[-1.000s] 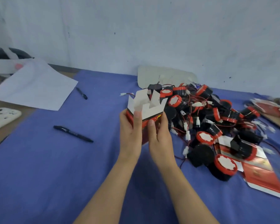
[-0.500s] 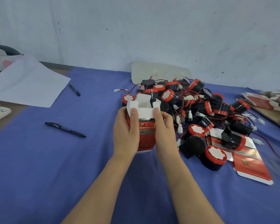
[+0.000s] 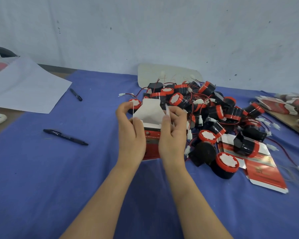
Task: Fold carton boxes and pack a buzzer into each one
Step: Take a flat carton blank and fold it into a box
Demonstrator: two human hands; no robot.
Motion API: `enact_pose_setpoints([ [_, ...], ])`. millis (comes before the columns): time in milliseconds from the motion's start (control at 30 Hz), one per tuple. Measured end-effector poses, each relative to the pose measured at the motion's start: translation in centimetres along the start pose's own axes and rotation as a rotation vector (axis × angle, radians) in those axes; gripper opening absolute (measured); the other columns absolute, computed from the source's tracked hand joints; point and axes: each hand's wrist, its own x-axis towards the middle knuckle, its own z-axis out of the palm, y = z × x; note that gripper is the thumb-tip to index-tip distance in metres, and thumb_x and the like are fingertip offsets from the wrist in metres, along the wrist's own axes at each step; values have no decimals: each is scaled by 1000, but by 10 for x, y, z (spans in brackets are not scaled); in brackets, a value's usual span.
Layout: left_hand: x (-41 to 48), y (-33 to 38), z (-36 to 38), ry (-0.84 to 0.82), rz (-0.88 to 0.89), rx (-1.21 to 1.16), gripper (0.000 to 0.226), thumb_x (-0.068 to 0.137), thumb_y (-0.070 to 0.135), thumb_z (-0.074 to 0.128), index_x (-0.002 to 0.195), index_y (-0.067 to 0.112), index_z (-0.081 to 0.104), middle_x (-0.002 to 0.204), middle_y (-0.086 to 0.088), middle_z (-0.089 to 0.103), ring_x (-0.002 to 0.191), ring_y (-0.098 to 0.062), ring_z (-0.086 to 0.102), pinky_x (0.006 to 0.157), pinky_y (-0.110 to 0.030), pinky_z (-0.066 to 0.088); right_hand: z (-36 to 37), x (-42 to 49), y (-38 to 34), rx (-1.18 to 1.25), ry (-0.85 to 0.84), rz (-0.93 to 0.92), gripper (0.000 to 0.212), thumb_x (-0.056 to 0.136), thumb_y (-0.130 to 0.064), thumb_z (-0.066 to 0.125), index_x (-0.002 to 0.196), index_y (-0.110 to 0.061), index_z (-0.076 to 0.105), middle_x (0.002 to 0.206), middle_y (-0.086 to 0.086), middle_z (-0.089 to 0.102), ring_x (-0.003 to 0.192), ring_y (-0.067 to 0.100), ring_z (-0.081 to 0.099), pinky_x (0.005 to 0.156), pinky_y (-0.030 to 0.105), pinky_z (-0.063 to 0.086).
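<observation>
blue cloth (image 3: 41, 187) covers the table. head view: one carton box (image 3: 152, 144) stands upright mid-cloth, long axis vertical, open end up. left hand (image 3: 131, 135) and right hand (image 3: 173, 133) each pinch a side flap. buzzers (image 3: 214, 114), too many to count, heap just right of it. two black pens (image 3: 65, 137) lie toward the left edge.

- A pale, whitish wall (image 3: 162, 31) fills the view from 9 through 12 to 3 o'clock and is flecked with small dark marks.
- The table (image 3: 7, 116) meets the wall along a dark back edge at 10 o'clock. Bare brown wood shows at 9 and at 3 o'clock.
- A blue cloth (image 3: 59, 187) covers the table from 3 through 6 to 9 o'clock.
- The light is soft and even, leaving only faint shadows on the cloth.
</observation>
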Motion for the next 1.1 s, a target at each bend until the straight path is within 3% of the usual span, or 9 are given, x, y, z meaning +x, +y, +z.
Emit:
enact_pose_setpoints([
  [100,0,-6,0,-21,12,60,21,103,19,36,107,38,41,116,8,56,100,-13,60,82,-31,53,-4,3,7,-125,-26,-28,11,98,-26,51,93,-30,59,98,-4,63,89,10,60,79,28,50],
  [200,-1,-12,1,-54,18,113,17,100,36,36,102,33,52,106,10,60,95,-3,60,75,-12,48,-7,3,14,-216,-27,6,30,98,-33,48,91,-11,66,103,-3,59,89,-3,56,73,4,40],
  [267,-2,-16,2,-49,34,128,25,98,38,36,97,23,57,107,9,57,96,4,56,75,-7,44,-5,2,14,-194,2,56,38,98,-37,43,89,-9,67,102,-10,56,87,-10,54,70,2,39],
  [367,-4,-15,3,-18,17,100,33,95,46,35,87,23,57,107,15,50,94,9,55,70,-5,45,-3,1,13,-166,21,70,37,99,-35,41,80,-13,63,101,-17,53,86,-11,52,69,4,41],
  [500,-2,-15,0,34,-34,91,25,103,30,33,86,40,48,105,2,57,86,-7,60,69,-20,51,-3,-1,10,-195,-12,-30,20,98,-18,49,83,-17,61,97,-18,56,87,-4,56,71,10,45],
  [700,1,-21,-2,76,-82,158,38,104,35,27,85,21,57,83,7,62,76,0,59,66,-11,44,-7,3,4,-131,-203,-45,4,95,-27,55,98,-29,56,92,-8,60,87,3,59,78,17,46],
  [833,4,-20,-7,92,-33,142,30,100,42,28,83,27,48,80,14,60,73,5,59,60,-7,43,-7,5,-3,-143,-346,183,25,94,-32,57,80,-16,69,96,4,63,87,16,63,83,34,52],
  [933,3,-15,-9,27,113,141,30,97,44,28,88,26,49,83,16,60,77,-2,60,64,-10,44,-24,16,-8,20,-519,411,7,92,-16,60,96,-18,65,100,0,68,84,15,66,77,32,55],
  [1100,-3,-2,-9,-95,370,134,39,100,36,27,95,10,55,85,3,58,77,-12,57,64,-18,45,-55,25,-14,-71,-835,496,40,78,-33,66,114,-15,62,106,7,71,96,23,69,88,38,55],
])
